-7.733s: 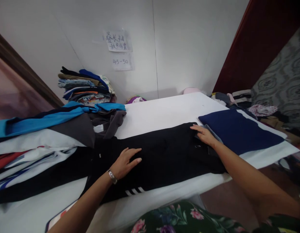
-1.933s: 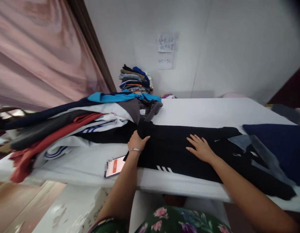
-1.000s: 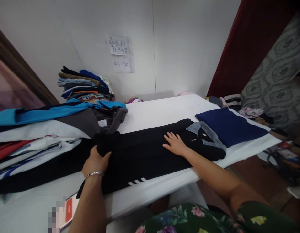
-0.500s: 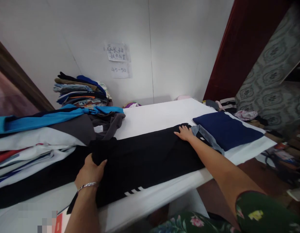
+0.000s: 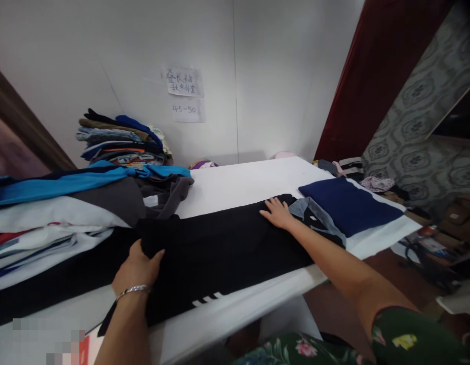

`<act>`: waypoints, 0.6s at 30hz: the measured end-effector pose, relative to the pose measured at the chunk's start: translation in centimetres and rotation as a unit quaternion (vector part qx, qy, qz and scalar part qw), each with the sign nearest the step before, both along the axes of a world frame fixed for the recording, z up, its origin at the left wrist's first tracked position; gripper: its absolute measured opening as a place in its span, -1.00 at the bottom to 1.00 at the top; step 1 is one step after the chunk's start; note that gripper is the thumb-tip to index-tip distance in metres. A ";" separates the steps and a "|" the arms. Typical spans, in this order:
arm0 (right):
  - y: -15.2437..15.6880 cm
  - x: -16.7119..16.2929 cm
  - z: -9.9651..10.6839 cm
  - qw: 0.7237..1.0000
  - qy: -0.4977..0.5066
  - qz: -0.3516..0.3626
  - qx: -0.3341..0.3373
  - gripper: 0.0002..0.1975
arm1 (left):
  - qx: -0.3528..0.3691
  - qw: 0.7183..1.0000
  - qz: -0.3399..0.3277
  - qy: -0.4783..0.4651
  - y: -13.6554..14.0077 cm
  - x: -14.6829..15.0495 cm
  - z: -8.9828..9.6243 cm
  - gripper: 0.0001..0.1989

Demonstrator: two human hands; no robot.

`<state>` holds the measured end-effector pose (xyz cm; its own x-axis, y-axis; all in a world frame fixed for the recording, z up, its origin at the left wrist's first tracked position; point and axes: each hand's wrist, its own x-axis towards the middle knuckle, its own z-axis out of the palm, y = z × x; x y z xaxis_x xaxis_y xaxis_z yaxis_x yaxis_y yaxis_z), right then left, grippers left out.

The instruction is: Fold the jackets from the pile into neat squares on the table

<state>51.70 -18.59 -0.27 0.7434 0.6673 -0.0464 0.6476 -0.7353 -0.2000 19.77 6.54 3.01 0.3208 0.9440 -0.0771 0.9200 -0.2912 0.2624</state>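
Observation:
A black shirt point(image 5: 227, 248) lies folded lengthwise across the table, with white stripes on its near edge and a grey collar point(image 5: 323, 219) at its right end. My left hand point(image 5: 138, 263), wearing a silver bracelet, is closed on the left end of the shirt, thumb on top; the fingers beneath are hidden by cloth. My right hand point(image 5: 276, 213) lies flat near the collar, fingers spread, pressing on the fabric. Just right of the collar is a folded navy garment point(image 5: 351, 205).
Loose clothes in white, grey and blue point(image 5: 68, 213) are heaped on the left. Behind them stands a stack of folded clothes point(image 5: 123, 139). The white table point(image 5: 246, 182) meets a wall with paper signs point(image 5: 185, 96). More clothing point(image 5: 375, 183) lies beyond its right end.
My right hand has shifted slightly left, its fingers spread wider. My left hand keeps its hold on the shirt. The whole view has turned a little to the right.

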 end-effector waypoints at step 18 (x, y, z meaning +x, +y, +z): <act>3.1 -11.8 0.0 0.930 0.165 0.264 0.194 -0.26 | 0.067 0.996 -0.050 0.007 -1.5 1.2 3.9 -0.41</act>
